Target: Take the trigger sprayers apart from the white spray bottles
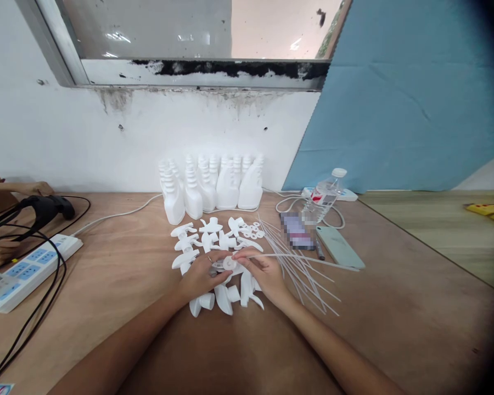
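The left hand (201, 274) has its grip closed around a white spray head (229, 264), and just beside this grip the right hand (268, 271) pinches a thin tube (308, 259), bottles (227, 187) standing beyond.

Near 6 o'clock, fingers (247, 253) partly cover the white sprayer head (229, 263). At 4 o'clock, the phone's screen (297, 231) is blurred into squares. At 3 o'clock, the picture's edge cuts a yellow thing (490, 212).

Bottles (227, 189) block the rear; tabletop (123, 258) lies open left of spray heads (185, 259).
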Available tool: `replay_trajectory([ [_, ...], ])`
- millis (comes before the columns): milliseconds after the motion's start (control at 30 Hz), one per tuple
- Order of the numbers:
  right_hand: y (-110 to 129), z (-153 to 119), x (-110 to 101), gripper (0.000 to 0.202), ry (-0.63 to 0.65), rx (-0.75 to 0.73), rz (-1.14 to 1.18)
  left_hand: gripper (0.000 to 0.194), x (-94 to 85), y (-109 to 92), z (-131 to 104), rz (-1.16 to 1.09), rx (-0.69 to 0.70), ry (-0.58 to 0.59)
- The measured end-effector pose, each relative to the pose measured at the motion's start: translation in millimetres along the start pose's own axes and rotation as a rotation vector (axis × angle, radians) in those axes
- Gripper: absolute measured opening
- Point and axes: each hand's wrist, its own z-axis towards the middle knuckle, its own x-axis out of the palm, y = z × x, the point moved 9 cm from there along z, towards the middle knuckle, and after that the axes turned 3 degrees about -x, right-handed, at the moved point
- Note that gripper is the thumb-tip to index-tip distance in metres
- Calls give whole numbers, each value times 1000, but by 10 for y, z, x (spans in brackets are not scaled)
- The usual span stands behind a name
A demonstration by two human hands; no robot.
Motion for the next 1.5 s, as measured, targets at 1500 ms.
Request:
replay_trajectory([
  [1500,37,72,196,26,65,-196,-396,29,69,275,43,-441,-277,-52],
])
